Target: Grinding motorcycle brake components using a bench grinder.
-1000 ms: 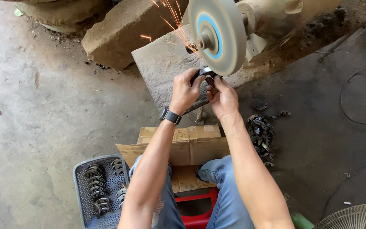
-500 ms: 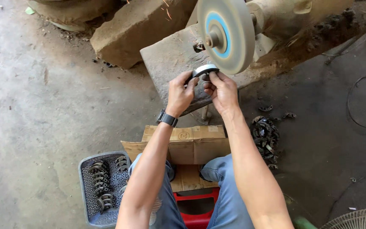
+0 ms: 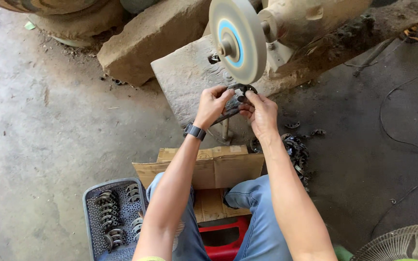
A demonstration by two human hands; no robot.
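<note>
Metal clamp (image 3: 240, 90) pinched between both hands' fingers (image 3: 228, 94), below grinding wheel (image 3: 238, 41)

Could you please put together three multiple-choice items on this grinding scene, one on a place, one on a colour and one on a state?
1. Where is the grey basket of metal parts?
A. on the floor beside the person's left leg
B. on top of the grinder
C. behind the fan

2. What colour is the ring on the grinding wheel?
A. red
B. blue
C. green

3. How is the small metal piece held?
A. lying loose on the floor
B. in the left hand alone
C. between the left hand and the right hand

Answers: 1 A, it stands by the left knee; 2 B, a blue band circles the hub; 3 C, both hands' fingers pinch it.
</note>
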